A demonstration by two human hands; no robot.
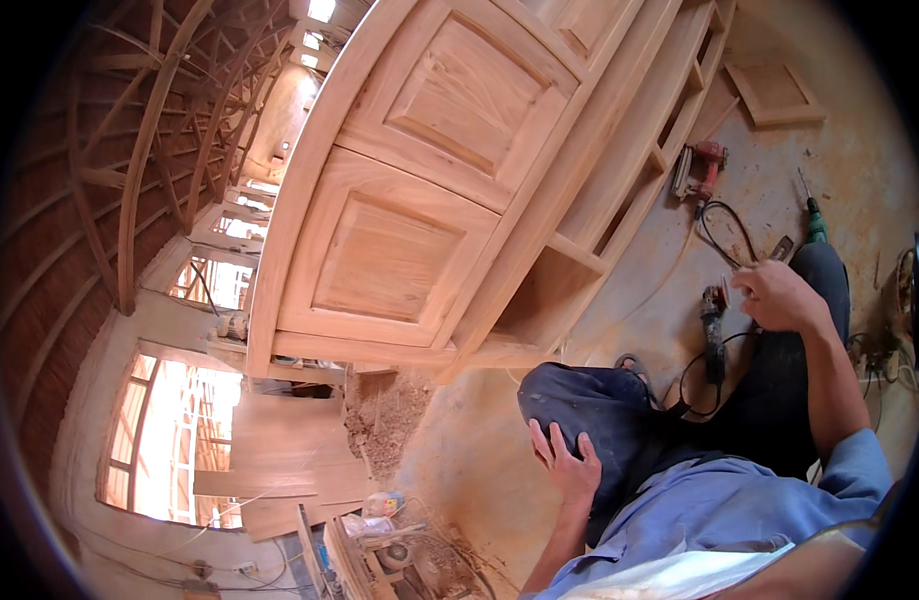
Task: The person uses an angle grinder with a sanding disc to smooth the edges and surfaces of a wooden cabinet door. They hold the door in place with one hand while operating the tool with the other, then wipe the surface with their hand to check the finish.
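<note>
My left hand (567, 462) rests on my bent knee, fingers spread over the dark trousers and nothing in its grasp. Over my other leg, my right hand (779, 296) is raised with its fingers curled together; whatever they may hold is hidden. Closest to it is an angle grinder (713, 335), lying on the floor between my legs with its cord looped beside it. Beyond my knees stands a pale wooden cabinet (549, 235) with raised-panel doors (389, 265) and a row of open compartments, seen tilted in the head view.
A red power tool (710, 168) with a black cord lies beside the cabinet. Farther right is a green tool with a long bit (814, 220). A loose wooden panel (776, 95) lies at the far right. Boards (289, 450) and a cluttered wooden workbench (379, 555) stand at left.
</note>
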